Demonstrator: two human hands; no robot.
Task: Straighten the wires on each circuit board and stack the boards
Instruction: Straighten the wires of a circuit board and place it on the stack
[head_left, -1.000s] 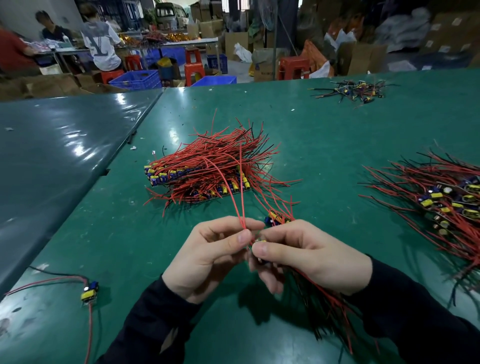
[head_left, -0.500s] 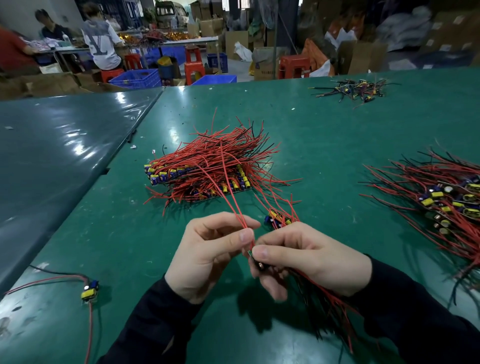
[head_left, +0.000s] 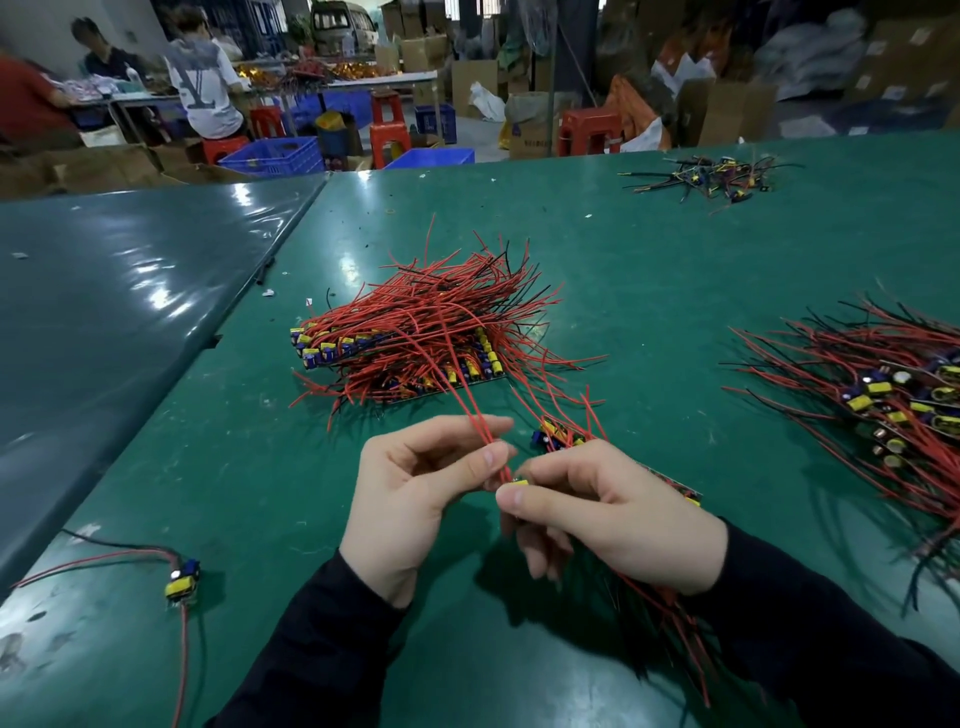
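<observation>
My right hand (head_left: 613, 514) grips a small circuit board (head_left: 518, 482) with a yellow part, just above the green table. My left hand (head_left: 421, 488) pinches that board's red wires (head_left: 480, 426) between thumb and forefinger, close to the board; the wires run up and away from me. Behind my right hand lies a short row of boards (head_left: 558, 435), and more red and black wires trail out under my right wrist. Farther back in the middle sits a stack of boards (head_left: 415, 338) with wires fanned to the right.
A loose heap of boards with tangled wires (head_left: 893, 400) lies at the right. A small pile (head_left: 711, 176) sits at the far right of the table. One single board (head_left: 182, 579) lies near the front left. A darker table (head_left: 104, 312) adjoins on the left. People sit working far behind.
My left hand's pinch has stayed near the board while the wires swung slightly to the left. Both hands have shifted only a little.
</observation>
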